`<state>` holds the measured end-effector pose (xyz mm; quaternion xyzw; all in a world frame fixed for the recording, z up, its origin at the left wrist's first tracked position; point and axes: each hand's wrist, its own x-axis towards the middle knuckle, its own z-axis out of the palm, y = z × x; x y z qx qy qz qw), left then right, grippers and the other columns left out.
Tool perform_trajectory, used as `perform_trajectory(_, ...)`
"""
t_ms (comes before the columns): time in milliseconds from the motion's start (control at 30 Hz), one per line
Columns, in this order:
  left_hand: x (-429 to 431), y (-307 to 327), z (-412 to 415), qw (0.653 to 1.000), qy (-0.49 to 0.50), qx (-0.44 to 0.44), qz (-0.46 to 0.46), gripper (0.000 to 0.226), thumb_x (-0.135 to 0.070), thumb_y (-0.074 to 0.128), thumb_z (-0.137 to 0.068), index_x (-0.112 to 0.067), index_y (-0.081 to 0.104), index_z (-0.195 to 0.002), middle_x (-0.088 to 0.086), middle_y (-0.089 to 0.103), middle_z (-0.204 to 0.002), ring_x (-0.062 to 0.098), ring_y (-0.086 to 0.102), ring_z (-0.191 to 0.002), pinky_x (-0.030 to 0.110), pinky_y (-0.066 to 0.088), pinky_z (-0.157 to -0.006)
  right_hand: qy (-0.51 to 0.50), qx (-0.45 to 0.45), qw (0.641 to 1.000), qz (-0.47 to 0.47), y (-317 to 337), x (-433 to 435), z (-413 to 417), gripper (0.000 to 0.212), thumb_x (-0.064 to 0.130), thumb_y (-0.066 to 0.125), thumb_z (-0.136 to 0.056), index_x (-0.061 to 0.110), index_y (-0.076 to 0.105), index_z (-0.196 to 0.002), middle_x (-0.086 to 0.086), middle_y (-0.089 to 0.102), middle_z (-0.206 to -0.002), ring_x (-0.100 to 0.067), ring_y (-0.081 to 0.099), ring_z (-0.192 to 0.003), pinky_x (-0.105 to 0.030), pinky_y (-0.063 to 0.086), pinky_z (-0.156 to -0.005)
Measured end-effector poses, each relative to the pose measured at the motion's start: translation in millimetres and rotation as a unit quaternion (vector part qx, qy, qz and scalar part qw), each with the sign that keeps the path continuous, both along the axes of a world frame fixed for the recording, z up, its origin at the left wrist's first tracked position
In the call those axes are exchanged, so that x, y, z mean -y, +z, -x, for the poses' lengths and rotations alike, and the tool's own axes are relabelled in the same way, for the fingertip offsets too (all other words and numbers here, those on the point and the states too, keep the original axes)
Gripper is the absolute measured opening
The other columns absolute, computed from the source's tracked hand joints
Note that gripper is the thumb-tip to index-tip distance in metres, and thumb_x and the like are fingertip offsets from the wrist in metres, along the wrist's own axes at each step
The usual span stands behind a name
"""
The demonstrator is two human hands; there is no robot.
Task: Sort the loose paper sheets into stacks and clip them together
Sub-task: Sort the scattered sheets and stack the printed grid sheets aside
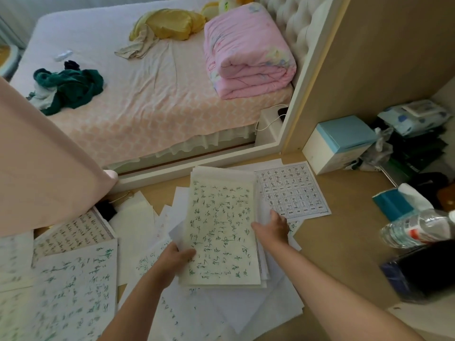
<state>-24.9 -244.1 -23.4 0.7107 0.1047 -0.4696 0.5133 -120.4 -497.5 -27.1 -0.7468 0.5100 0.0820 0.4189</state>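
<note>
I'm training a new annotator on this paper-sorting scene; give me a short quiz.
1. True or false: only one hand holds the stack of sheets.
2. What lies just right of the stack? A printed grid sheet; B newspaper; C envelope.
3. Fill in: the water bottle lies on its ____.
Key: 1 false, the left hand and right hand both grip it. 2 A. 3 side.

Bed (147, 99) w/ folded pink quilt (248, 52), green clothes (73, 89); blue box (344, 136), water bottle (416, 230) rt.
</note>
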Motion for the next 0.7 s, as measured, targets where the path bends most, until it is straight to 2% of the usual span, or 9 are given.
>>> perform_trajectory(100, -17.1, -6.0, 3.1, 0.998, 0.027, -0.054, 0.036, 0.029, 0.002, 0.057, -0.094, -0.001, 0.059, -0.123, 0.015, 0.073, -0.112, 0.035, 0.071, -0.101, 0.049, 0.059, -0.080, -0.010, 0.089, 0.985, -0.144, 7.9, 3.1, -1.8, 0.070, 0.032, 0.070, -0.090, 0.014, 0.037, -0.149, -0.003, 0.052, -0.139, -0.022, 0.054, -0.122, -0.026, 0.044, -0.092)
perform_trajectory(200, -21.2, -11.3, 6.7, 0.997, 0.038, -0.061, 0.035, 0.030, 0.001, 0.058, -0.094, -0.002, 0.058, -0.124, 0.017, 0.072, -0.114, 0.037, 0.069, -0.103, 0.053, 0.057, -0.086, 0.053, 0.106, 0.980, -0.160, 11.2, 2.5, -7.0, 0.039, 0.016, 0.070, -0.090, 0.012, 0.060, -0.127, -0.005, 0.066, -0.125, -0.012, 0.063, -0.095, -0.016, 0.049, -0.071)
perform_trajectory(300, -19.9, -17.0, 7.6, 0.997, 0.065, -0.050, -0.001, 0.025, -0.020, 0.054, -0.100, -0.007, 0.059, -0.122, 0.016, 0.072, -0.113, 0.036, 0.068, -0.105, 0.056, 0.053, -0.093, 0.075, 0.083, 0.980, -0.163, 5.7, -0.2, -12.1, 0.037, 0.008, 0.068, -0.090, 0.012, 0.060, -0.127, -0.004, 0.067, -0.123, -0.019, 0.064, -0.102, -0.026, 0.052, -0.083)
perform_trajectory(400, -16.9, -18.8, 2.7, 0.997, 0.058, -0.027, -0.038, 0.037, -0.035, 0.044, -0.104, -0.009, 0.059, -0.125, 0.014, 0.071, -0.115, 0.035, 0.067, -0.106, 0.056, 0.052, -0.095, 0.078, 0.065, 0.980, -0.170, 2.7, 2.2, -13.0, 0.033, 0.004, 0.064, -0.091, 0.016, 0.061, -0.122, -0.001, 0.066, -0.115, -0.019, 0.062, -0.100, -0.029, 0.051, -0.085)
perform_trajectory(500, -12.5, -14.1, -6.1, 0.997, 0.066, -0.013, -0.040, 0.037, -0.034, 0.041, -0.105, -0.008, 0.057, -0.128, 0.012, 0.069, -0.114, 0.032, 0.066, -0.103, 0.045, 0.056, -0.083, 0.111, 0.035, 0.992, -0.054, -1.6, 10.9, -10.3, 0.014, 0.010, 0.056, -0.092, 0.018, 0.064, -0.101, 0.000, 0.070, -0.100, -0.023, 0.065, -0.089, -0.035, 0.055, -0.079)
perform_trajectory(567, -10.1, -10.1, -14.8, 0.998, 0.062, -0.009, -0.021, 0.037, -0.031, 0.039, -0.106, -0.009, 0.052, -0.133, 0.011, 0.067, -0.116, 0.031, 0.065, -0.104, 0.041, 0.056, -0.078, 0.096, 0.038, 0.995, 0.007, -1.2, 21.7, -8.5, 0.011, 0.013, 0.053, -0.095, 0.018, 0.062, -0.094, -0.002, 0.068, -0.092, -0.024, 0.063, -0.080, -0.033, 0.052, -0.070)
perform_trajectory(700, -1.8, -1.4, -27.1, 0.999, 0.027, 0.008, -0.033, 0.036, -0.028, 0.039, -0.107, -0.007, 0.048, -0.136, 0.007, 0.065, -0.109, 0.030, 0.062, -0.102, 0.048, 0.053, -0.089, 0.051, 0.087, 0.985, -0.138, 5.1, 42.5, -6.3, 0.020, 0.006, 0.057, -0.096, 0.021, 0.065, -0.106, -0.002, 0.069, -0.108, -0.021, 0.066, -0.097, -0.041, 0.056, -0.090)
